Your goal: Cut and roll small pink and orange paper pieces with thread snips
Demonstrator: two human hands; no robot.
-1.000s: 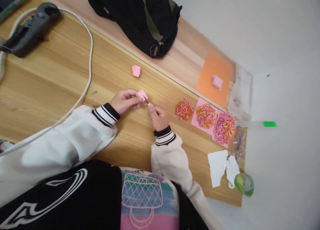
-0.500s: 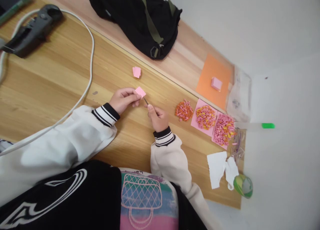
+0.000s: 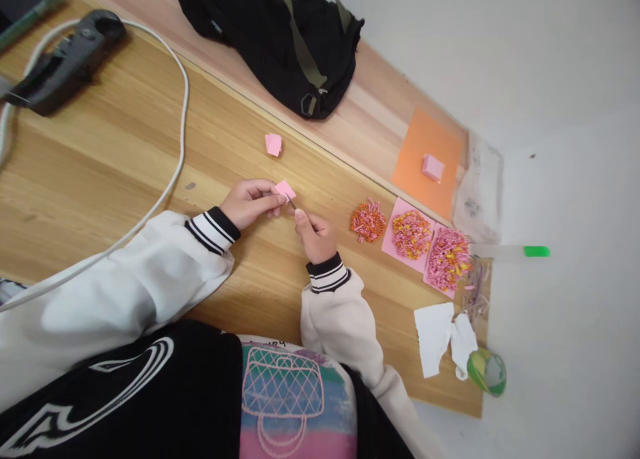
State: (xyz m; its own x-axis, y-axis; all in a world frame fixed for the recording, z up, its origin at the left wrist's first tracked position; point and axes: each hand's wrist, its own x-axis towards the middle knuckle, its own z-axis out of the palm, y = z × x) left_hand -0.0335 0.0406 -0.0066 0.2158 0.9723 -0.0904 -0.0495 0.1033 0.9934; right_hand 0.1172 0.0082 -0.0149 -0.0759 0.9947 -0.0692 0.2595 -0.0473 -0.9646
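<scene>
Between the thumb and fingers of my left hand [image 3: 255,201] is a small pink paper square [image 3: 285,190], its far corner sticking out. My right hand [image 3: 316,236] is closed around a thin dark tool [image 3: 291,204], whose tip meets the paper beside my left thumb; its exact kind is too small to tell. Farther back on the desk lies a small stack of pink paper squares [image 3: 273,144]. Right of my hands is a pile of orange and pink rolled paper pieces [image 3: 368,220].
Two more piles, one orange-yellow [image 3: 411,234] and one pink [image 3: 449,259], rest on pink sheets. Beyond are an orange sheet [image 3: 425,139] and a black bag [image 3: 300,52]. White torn paper [image 3: 433,336] and a green roll [image 3: 486,371] sit right; a white cable [image 3: 184,126] curves left.
The pink paper has shifted slightly right and toward me, and the dark tool's tip now lies over it. My left hand moved a little with it; my right hand stays put.
</scene>
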